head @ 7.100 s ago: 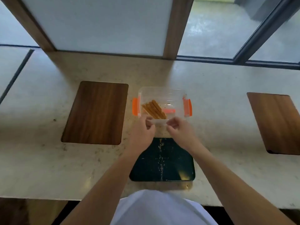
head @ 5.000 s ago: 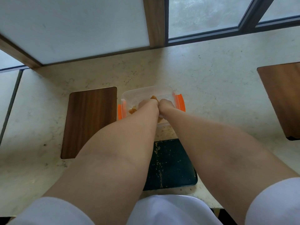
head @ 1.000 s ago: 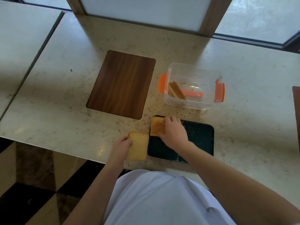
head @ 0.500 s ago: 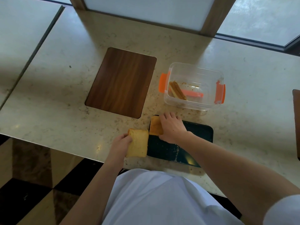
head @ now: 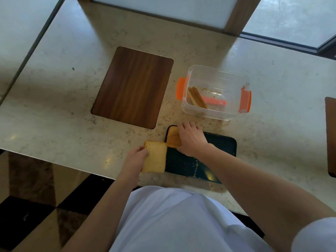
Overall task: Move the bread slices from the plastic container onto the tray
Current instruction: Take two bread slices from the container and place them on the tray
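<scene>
Under the right hand (head: 190, 138), one bread slice (head: 173, 136) lies flat at the far-left corner of the dark tray (head: 221, 142), palm and fingers spread over its right part, pressing or setting it down; whether any finger curls under the edge I cannot tell. Left hand (head: 135, 159) pinches a second slice (head: 156, 157) by its left edge, thumb on top, slice tilted and hanging just off the tray's left rim, over the tabletop (head: 54, 106). Handling call: light, soft, crumbly, crumbs already litter the tray, so squeeze gently; grip at the crust edge with a flat thumb-and-fingers pinch, or support from below, since a slice held by one corner probably sags or tears. Not slippery. Beyond the right hand, the clear plastic container (head: 216, 91) with orange latches sits open just past the tray's far edge; inside, at its left end, two more slices (head: 197, 97) appear to stand on edge leaning together, plus crumbs and an orange strip I can't identify. Roughly half done by my count. Free tray space is to the right of the right hand. Wooden board (head: 132, 86) far-left of both hands, unused.
</scene>
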Demonstrator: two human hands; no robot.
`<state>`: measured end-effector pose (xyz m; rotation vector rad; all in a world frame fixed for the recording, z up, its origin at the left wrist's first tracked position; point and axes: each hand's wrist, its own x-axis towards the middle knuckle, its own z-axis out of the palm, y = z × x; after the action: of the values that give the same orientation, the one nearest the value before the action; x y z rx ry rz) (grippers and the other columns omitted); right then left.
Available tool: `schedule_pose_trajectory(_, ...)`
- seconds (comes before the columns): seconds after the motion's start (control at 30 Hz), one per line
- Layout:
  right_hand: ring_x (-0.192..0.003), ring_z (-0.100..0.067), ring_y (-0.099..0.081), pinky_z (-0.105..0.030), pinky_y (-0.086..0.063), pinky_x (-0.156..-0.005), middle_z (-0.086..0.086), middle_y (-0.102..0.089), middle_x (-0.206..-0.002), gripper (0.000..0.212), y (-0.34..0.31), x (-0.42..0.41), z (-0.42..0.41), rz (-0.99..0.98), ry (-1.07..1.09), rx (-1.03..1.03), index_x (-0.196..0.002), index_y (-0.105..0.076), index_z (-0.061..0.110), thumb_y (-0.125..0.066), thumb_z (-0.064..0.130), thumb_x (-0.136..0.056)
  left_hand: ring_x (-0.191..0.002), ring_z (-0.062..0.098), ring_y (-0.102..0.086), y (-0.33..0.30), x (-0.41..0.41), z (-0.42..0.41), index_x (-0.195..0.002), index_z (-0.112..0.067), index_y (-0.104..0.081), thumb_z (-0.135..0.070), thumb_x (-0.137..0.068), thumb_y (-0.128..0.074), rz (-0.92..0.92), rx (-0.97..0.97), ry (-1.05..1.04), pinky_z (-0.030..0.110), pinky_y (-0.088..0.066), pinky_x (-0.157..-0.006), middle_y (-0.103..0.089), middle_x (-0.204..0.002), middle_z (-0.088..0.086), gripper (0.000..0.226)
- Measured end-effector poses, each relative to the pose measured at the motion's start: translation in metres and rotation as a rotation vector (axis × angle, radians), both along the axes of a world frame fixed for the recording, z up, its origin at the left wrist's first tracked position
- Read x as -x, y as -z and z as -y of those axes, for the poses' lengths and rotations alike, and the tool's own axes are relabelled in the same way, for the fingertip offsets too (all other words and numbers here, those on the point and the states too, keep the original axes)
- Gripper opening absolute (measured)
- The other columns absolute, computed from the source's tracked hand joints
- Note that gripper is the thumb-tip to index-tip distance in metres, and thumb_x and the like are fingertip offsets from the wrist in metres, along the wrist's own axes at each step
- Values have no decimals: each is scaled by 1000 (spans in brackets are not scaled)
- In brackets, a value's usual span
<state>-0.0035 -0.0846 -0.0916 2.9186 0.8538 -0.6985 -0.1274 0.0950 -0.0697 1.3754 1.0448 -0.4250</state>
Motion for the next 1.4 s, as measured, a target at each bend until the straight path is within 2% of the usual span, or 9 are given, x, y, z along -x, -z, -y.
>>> schedule_pose_trajectory(0.23, -127, -34, -45, -51, -43, -103, -11, -50, -139, 83, -3, 3, 1, -11, 27, -49, -141, -42, 14, -80, 46, -75, -111, 32, -58, 4, -4, 1, -128, -13, -59, -17, -93, -53, -9, 47, -11, 57, -49, -99, -61, -123, 13, 36)
schedule_pose_trajectory(0.33, -123, -26, -48, -43, -46, -99, -5, -53, -133, 63, -10, 16, 6, -58, 297, -349, -138, -49, 18, -72, 42, -84, -106, 32, -60, 4, -7, 3, -123, -9, -59, -10, -93, -52, 30, 174, -112, 49, -55, -79, -61, -119, 15, 31)
schedule_pose_trajectory(0.43, -99, -6, -66, -23, -53, -78, 9, -67, -116, 44, -22, 38, 16, -490, 765, -697, -123, -60, 26, -71, 46, -86, -107, 35, -59, 3, -11, 9, -119, -9, -60, -7, -91, -51, 110, 380, -214, 47, -56, -73, -59, -121, 18, 29)
schedule_pose_trajectory(0.57, -87, -14, -76, -26, -62, -73, -1, -79, -95, 34, -23, 68, 38, -876, 1032, -859, -111, -69, 19, -78, 37, -84, -114, 35, -60, -3, -20, 24, -133, -15, -52, -4, -94, -54, 194, 451, -180, 47, -58, -81, -56, -132, 16, 40)
schedule_pose_trajectory(0.73, -86, -14, -74, -25, -60, -72, -1, -76, -96, 22, -15, 78, 59, -738, 1063, -908, -105, -70, 21, -78, 27, -86, -118, 28, -59, 0, -18, 33, -132, -29, -52, -9, -92, -66, 276, 118, 252, 49, -60, -90, -54, -135, 8, 47)
schedule_pose_trajectory(0.9, -89, -10, -70, -22, -57, -69, 5, -72, -101, 24, -5, 70, 60, -585, 1088, -795, -108, -66, 23, -77, 24, -87, -97, 16, -64, 13, -11, 28, -121, -19, -64, -31, -91, -69, 254, -288, 648, 38, -56, -87, -67, -107, -1, 33)
schedule_pose_trajectory(1.07, -93, -11, -66, -34, -59, -79, 5, -68, -103, 29, 8, 72, 55, -525, 1080, -690, -111, -63, 22, -76, 29, -85, -81, 14, -64, 20, -4, 26, -113, -19, -55, -33, -88, -70, 161, -393, 679, 30, -50, -66, -65, -91, -1, 32)
schedule_pose_trajectory(1.17, -89, -12, -65, -38, -61, -81, 4, -65, -100, 26, 15, 74, 53, -492, 1134, -662, -105, -59, 24, -75, 28, -86, -78, 23, -67, 23, 0, 27, -101, -19, -57, -32, -91, -66, 127, -444, 801, 43, -56, -72, -68, -83, 5, 19)
schedule_pose_trajectory(1.4, -90, -15, -65, -33, -58, -75, 4, -67, -99, 21, 19, 80, 54, -406, 1198, -616, -101, -62, 23, -75, 25, -85, -82, 24, -65, 21, 2, 37, -102, -9, -67, -30, -94, -61, 123, -510, 915, 46, -56, -79, -70, -89, 8, 23)
